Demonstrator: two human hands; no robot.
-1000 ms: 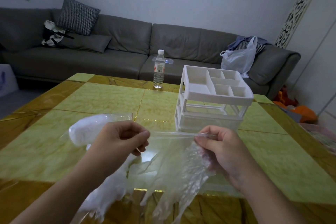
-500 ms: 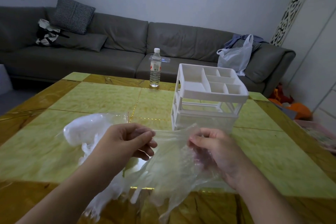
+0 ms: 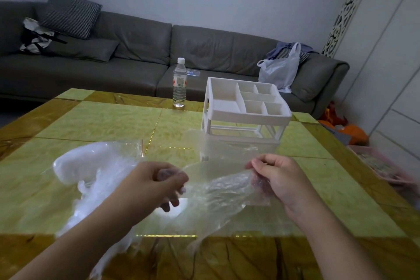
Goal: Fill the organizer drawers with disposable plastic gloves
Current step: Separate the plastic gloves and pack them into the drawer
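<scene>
A clear disposable plastic glove (image 3: 218,191) is stretched between my two hands above the table. My left hand (image 3: 156,183) pinches its left edge and my right hand (image 3: 276,176) grips its right edge, fingers curled. A pile of more clear gloves in a plastic bag (image 3: 91,166) lies on the table to the left, partly hidden by my left forearm. The white organizer (image 3: 245,111) stands behind the glove, with open compartments on top and a drawer frame below; its lower front is veiled by the plastic.
A water bottle (image 3: 180,83) stands at the far edge of the green and amber table (image 3: 102,120). Behind it runs a grey sofa (image 3: 136,52) with cushions and a white plastic bag (image 3: 280,70). Orange items lie on the floor at the right.
My hands have moved farther apart, spreading the glove wider and lifting it a little. The view has shifted slightly closer to the organizer.
</scene>
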